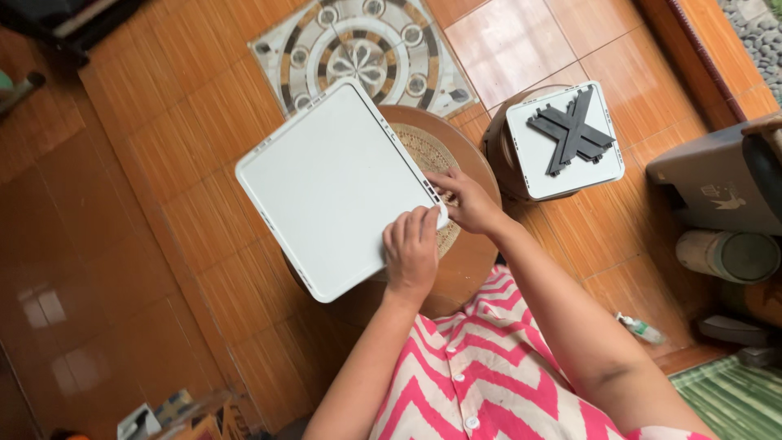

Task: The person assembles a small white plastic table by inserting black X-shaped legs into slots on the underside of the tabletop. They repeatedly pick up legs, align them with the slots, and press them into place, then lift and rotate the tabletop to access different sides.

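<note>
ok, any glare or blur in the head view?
Head view: glare patches on the glossy brown floor tiles at lower left; large white square panel evenly lit, slightly soft; both hands, left hand and right hand, sharp enough; edges show wide-angle tilt.
</note>
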